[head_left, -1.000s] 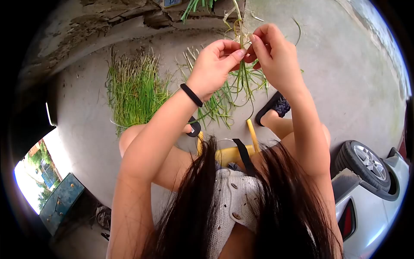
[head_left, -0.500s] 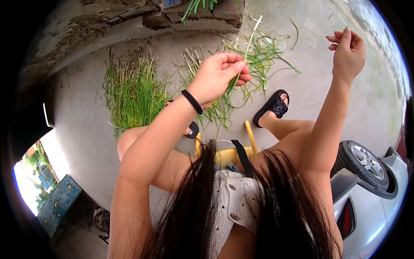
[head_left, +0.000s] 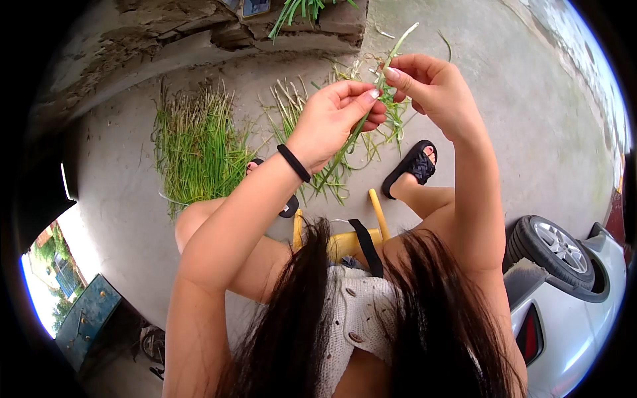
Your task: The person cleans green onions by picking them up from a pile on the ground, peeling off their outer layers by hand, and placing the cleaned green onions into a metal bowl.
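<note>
My left hand (head_left: 342, 119) is closed around a long chive stalk (head_left: 400, 41), its thumb and forefinger pinching it near the middle. The stalk's pale end points up and away, while its green leaves hang below the fist. Just above, my right hand (head_left: 438, 89) pinches the same stalk between thumb and forefinger, close to the white end. Beneath my hands a loose heap of chives (head_left: 288, 109) lies on the concrete. To the left spreads a larger, neater pile of chives (head_left: 202, 142), pale ends facing away from me.
A yellow stool (head_left: 342, 244) shows between my legs. Beyond the piles runs a rough stone ledge (head_left: 166, 50) bearing a phone (head_left: 256, 6) and a bunch of green leaves (head_left: 302, 12). A silver car (head_left: 577, 331) stands at right, a blue-green panel (head_left: 89, 318) at lower left.
My right hand has come in from the far right and now pinches the stalk above my left hand. The left hand keeps its hold in nearly the same place.
</note>
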Motion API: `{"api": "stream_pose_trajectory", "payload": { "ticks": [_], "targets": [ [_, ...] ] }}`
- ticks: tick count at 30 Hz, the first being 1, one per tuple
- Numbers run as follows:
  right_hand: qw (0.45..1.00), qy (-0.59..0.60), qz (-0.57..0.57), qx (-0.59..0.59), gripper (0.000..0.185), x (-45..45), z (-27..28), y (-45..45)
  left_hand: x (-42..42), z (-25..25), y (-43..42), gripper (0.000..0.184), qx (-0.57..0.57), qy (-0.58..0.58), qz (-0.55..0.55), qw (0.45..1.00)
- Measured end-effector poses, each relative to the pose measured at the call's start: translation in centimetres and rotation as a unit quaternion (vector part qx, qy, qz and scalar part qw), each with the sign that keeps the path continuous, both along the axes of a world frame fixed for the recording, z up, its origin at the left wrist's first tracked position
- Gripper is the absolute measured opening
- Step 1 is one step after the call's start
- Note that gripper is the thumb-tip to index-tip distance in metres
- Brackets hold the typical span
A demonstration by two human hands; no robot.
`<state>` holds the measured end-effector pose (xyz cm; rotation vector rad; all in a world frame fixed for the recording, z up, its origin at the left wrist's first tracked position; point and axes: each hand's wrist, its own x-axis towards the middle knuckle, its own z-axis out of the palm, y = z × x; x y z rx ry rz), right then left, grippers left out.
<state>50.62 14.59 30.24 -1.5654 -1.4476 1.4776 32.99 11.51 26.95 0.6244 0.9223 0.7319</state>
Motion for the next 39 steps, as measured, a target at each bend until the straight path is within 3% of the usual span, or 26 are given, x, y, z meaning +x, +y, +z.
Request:
{"api": "stream_pose_trajectory", "payload": {
  "ticks": [6,20,23,32,35,36,39],
  "targets": [
    [0.998,0.061,-0.001,-0.006,0.022,-0.6,-0.6,-0.2,0.1,0.5,0.1,0.021,0.016,0.012,-0.01,1.0],
    [0.991,0.126,-0.035,0.033,0.019,-1.1,-1.1,-0.2,-1.1,1.6,0.5,0.025,-0.081,-0.171,-0.071,0.979],
    [0.987,0.096,-0.106,0.078,0.017,-0.8,-1.6,0.2,-1.1,2.3,0.3,0.026,-0.071,-0.169,-0.112,0.977],
    [0.895,0.213,-0.342,0.19,0.02,4.8,-2.0,3.0,-1.0,2.1,-0.4,0.023,-0.049,-0.123,-0.193,0.972],
    [0.874,0.085,-0.409,0.249,0.016,7.0,-1.3,3.4,-1.0,2.3,-0.3,0.024,-0.039,-0.116,-0.19,0.974],
    [0.89,-0.022,-0.37,0.266,0.018,7.2,-0.9,3.2,-1.0,2.4,-0.2,0.024,-0.036,-0.112,-0.185,0.976],
    [0.965,-0.149,-0.144,0.159,0.026,6.5,0.1,1.7,-0.7,2.1,0.1,0.025,-0.044,-0.106,-0.14,0.983]
  ]
}}
